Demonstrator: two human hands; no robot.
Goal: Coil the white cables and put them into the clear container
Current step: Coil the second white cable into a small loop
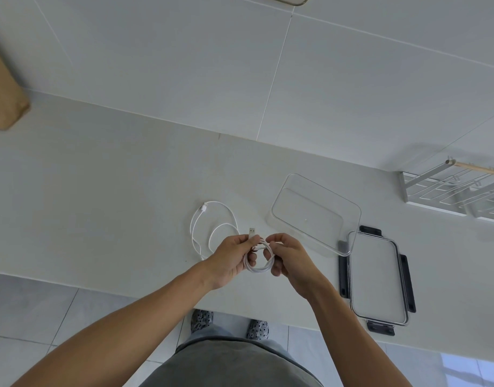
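A: What are the fingers (247, 241) doing?

B: On both hands they are curled round a coiled white cable (259, 265), held just above the counter (106, 191). The left hand (231, 260) pinches the top of the coil beside its USB plug (252, 232), which sticks up; the right hand (289, 259) grips the coil's other side.

A: And the clear container (314, 213)?

B: It sits on the counter just right of the coil and farther back, open. Nothing shows inside it. Its lid (377, 277), clear with dark clips, lies flat right of the coil, one corner touching or slightly under the container's near corner.

A: Any other cable?

B: A second white cable (212, 227) lies loose on the counter just left of the coil, partly behind the left hand.

A: Room to move?

B: The counter's near edge runs just below the coil. Bare counter stretches far left of it. A white wire rack (452, 191) stands well right, against the wall (352, 79).
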